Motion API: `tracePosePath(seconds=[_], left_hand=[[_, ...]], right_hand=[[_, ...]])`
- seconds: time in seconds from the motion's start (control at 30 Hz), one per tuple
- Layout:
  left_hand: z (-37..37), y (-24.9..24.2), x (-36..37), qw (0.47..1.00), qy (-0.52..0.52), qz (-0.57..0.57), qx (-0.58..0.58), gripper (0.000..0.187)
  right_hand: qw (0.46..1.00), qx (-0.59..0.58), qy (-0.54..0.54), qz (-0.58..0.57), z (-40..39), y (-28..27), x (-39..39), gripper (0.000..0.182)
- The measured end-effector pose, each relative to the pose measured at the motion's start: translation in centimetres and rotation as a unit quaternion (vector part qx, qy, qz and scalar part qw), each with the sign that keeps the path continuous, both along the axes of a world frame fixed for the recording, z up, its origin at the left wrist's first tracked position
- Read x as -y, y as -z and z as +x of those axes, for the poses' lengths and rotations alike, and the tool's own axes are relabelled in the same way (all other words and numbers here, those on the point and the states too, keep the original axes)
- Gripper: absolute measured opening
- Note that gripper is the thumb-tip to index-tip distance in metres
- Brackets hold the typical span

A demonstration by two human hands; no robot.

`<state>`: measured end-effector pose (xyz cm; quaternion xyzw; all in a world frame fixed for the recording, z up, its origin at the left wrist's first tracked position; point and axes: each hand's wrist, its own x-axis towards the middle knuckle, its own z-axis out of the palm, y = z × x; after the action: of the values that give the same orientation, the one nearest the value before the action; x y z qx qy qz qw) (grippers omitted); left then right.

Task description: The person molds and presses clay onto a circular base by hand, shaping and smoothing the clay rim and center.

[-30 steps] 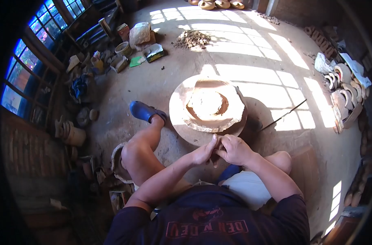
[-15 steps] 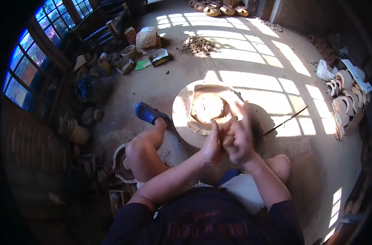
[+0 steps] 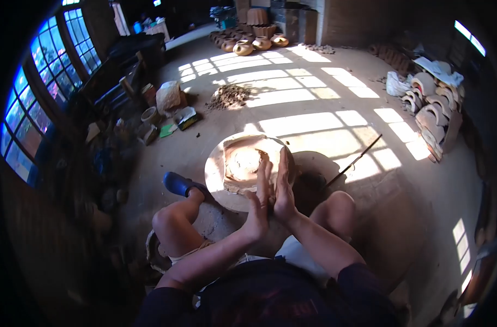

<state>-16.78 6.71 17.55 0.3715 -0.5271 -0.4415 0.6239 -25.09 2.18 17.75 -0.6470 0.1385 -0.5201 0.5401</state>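
Observation:
My left hand [image 3: 258,204] and my right hand [image 3: 284,193] face each other palm to palm, fingers stretched out and pointing away from me. Their heels come close together, while a narrow gap shows between the fingertips. Both overlap the near right side of a round wheel [image 3: 214,182] that stands between my knees. On the wheel lies a squarish slab with a raised, rough rim [image 3: 230,184]. Inside that rim sits a pale, round patch of clay [image 3: 243,161], bright in the sunlight. Any bit of material between the palms is hidden.
A thin dark stick [image 3: 354,159] slants up from the floor right of the wheel. Beyond it are stacked curved clay pieces [image 3: 431,124]. Ahead lie a heap of clay lumps [image 3: 229,97] and several round pots [image 3: 244,48]. A large block [image 3: 169,97] stands at left.
My right hand, blurred and bent across the left before, is now straight alongside it. Both hands' fingers now extend forward. The view has tilted up and shifted right.

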Motion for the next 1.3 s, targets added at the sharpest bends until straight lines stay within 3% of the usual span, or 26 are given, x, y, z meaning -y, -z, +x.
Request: tracePosePath(seconds=[0.03,0.07,0.1,0.2,0.27,0.3,0.33,0.43,0.5,0.53,0.57,0.6,0.63,0.67,0.73,0.8,0.83,0.93,1.0,1.07,1.1,1.13,1.2,1.27,1.3], left_hand=[[0.2,0.0,-0.4,0.999,0.006,0.007,0.032,0.098],[0.8,-0.1,-0.3,0.998,0.01,0.01,0.066,0.097],[1.5,-0.9,-0.2,0.998,0.008,0.065,0.003,0.105],[-0.3,-2.0,-0.5,0.997,-0.06,0.009,0.043,0.107],[-2.7,-2.2,-1.6,0.997,-0.007,-0.052,0.063,0.107],[-2.6,-2.4,-1.2,0.996,0.0,-0.035,0.079,0.107],[-2.1,-2.9,-0.5,0.995,0.005,-0.02,0.097,0.107],[-1.4,-4.2,0.8,0.999,-0.003,0.025,0.027,0.106],[-3.5,-3.8,-0.6,0.995,0.041,-0.056,0.076,0.104],[-4.1,-3.2,-1.1,0.984,0.048,-0.132,0.109,0.1],[-4.1,-3.2,-0.8,0.983,0.042,-0.142,0.106,0.098],[-3.0,-2.7,-0.1,0.989,0.029,-0.102,0.105,0.091],[-2.2,-2.9,0.2,0.999,0.015,-0.025,0.041,0.097],[-1.2,-2.4,0.8,1.0,0.0,0.01,0.006,0.092],[-1.0,-0.1,1.0,0.997,0.003,-0.066,0.044,0.083],[-1.4,0.5,0.1,0.977,0.0,-0.166,0.134,0.08],[-0.9,1.6,0.9,0.983,-0.005,-0.128,0.129,0.081],[1.5,1.8,2.3,0.998,-0.034,-0.053,0.022,0.077],[1.4,0.9,2.1,0.999,-0.015,-0.025,-0.032,0.076],[2.0,3.0,2.9,0.995,-0.052,-0.078,0.046,0.074],[2.5,4.1,3.7,0.993,-0.066,-0.077,0.066,0.074],[3.8,4.1,4.6,0.996,-0.071,-0.042,0.036,0.075],[5.5,4.3,5.7,0.996,-0.086,0.009,-0.024,0.077],[5.0,5.2,6.3,0.991,-0.129,-0.017,0.02,0.071],[4.9,5.9,6.9,0.985,-0.16,-0.036,0.059,0.066]], right_hand=[[0.999,0.027,-0.018,0.04,-0.1,-0.7,-0.8,0.091],[0.998,0.034,-0.027,-0.038,-0.4,0.0,-2.2,0.089],[0.994,-0.014,-0.019,-0.109,-1.0,0.0,-3.1,0.09],[0.999,0.04,-0.023,-0.02,-1.3,-0.3,-2.5,0.081],[0.972,0.145,-0.065,0.176,-1.8,-1.5,-1.5,0.073],[0.968,0.154,-0.063,0.188,-2.0,-1.3,-1.9,0.069],[0.987,0.109,-0.057,0.099,-2.2,-0.7,-2.7,0.072],[0.997,0.071,0.009,-0.005,-2.5,-0.6,-5.0,0.077],[0.953,0.2,-0.114,0.196,-3.7,-1.7,-1.3,0.079],[0.903,0.256,-0.175,0.297,-4.1,-1.8,-0.1,0.08],[0.905,0.248,-0.136,0.318,-3.9,-1.5,-0.2,0.08],[0.945,0.198,-0.084,0.248,-3.3,-1.7,-1.6,0.082],[0.973,0.146,-0.035,0.175,-2.8,-2.3,-4.1,0.085],[0.971,0.139,-0.046,0.188,-2.6,-1.7,-3.9,0.085],[0.966,0.124,-0.067,0.215,-2.1,-0.7,-3.5,0.084],[0.856,0.262,-0.198,0.399,-2.2,-1.4,-0.3,0.085],[0.871,0.221,-0.17,0.406,-1.7,-1.0,-0.9,0.086],[0.967,0.089,-0.047,0.236,0.6,-0.4,-4.1,0.087],[0.936,0.131,-0.1,0.312,1.5,0.8,-1.0,0.083],[0.86,0.201,-0.163,0.44,1.6,0.9,1.9,0.08],[0.875,0.161,-0.148,0.432,2.2,1.3,1.5,0.079],[0.929,0.091,-0.094,0.347,3.2,0.6,-0.1,0.079],[0.955,0.063,-0.082,0.277,4.3,1.1,0.0,0.077],[0.92,0.091,-0.087,0.372,5.0,2.2,3.4,0.078],[0.812,0.197,-0.098,0.54,5.4,1.2,4.9,0.078]])
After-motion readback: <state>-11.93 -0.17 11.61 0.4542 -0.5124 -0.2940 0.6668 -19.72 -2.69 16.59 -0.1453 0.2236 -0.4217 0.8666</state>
